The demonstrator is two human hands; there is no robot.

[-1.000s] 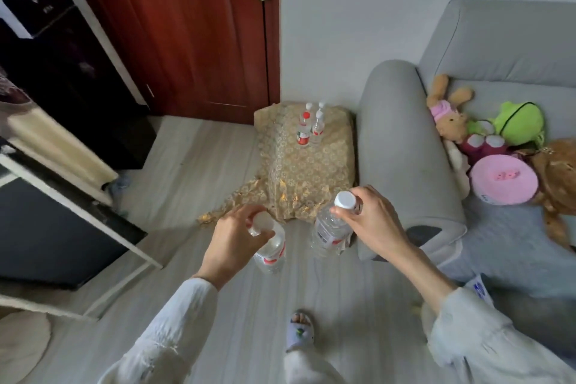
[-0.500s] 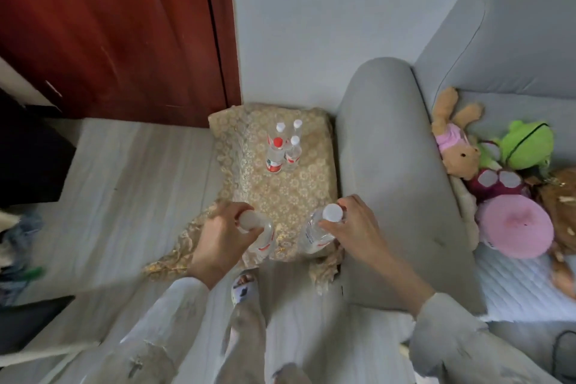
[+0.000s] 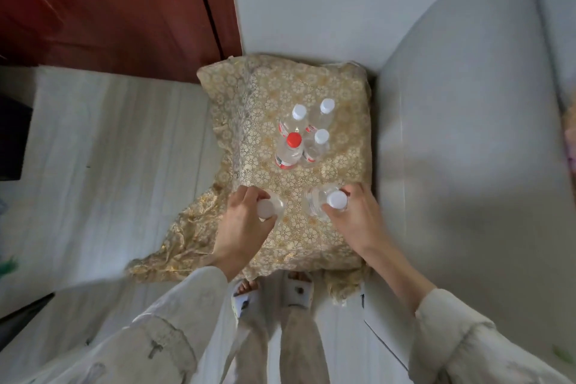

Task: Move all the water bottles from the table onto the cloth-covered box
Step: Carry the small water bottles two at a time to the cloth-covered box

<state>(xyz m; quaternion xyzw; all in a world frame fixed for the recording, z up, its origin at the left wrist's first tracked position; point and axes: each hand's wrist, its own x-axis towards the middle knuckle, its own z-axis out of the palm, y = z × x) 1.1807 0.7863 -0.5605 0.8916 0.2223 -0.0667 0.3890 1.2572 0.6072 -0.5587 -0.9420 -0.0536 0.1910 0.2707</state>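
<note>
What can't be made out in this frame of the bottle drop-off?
- Bottle in the left hand: the head view shows only its cap and shoulder; the fingers cover the rest, so the grip and whether its base touches the cloth-covered box are unclear.
- Bottle in the right hand: motion blur hides the same contact.
- Labels on the four standing bottles: too small to read.
- The table: out of frame, so remaining bottles are unknown.
</note>
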